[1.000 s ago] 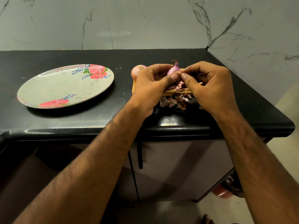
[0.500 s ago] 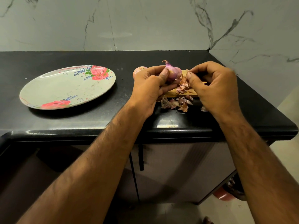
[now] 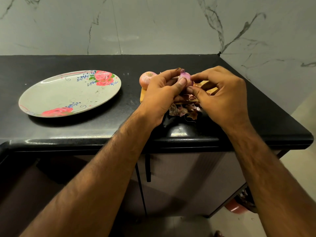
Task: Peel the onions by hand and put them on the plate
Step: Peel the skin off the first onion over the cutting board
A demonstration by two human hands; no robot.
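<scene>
One onion [image 3: 185,76] | pinched between left hand [image 3: 160,98] and right hand [image 3: 222,98]

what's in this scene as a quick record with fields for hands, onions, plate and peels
left hand: grips the held onion, thumb across its front
right hand: pinches at the held onion's right side
held onion: purple, above the wooden board
second onion: skin on, at the board's far left corner
plate: floral, left on the counter, no onion on it
peels: heaped at the board's near edge
</scene>
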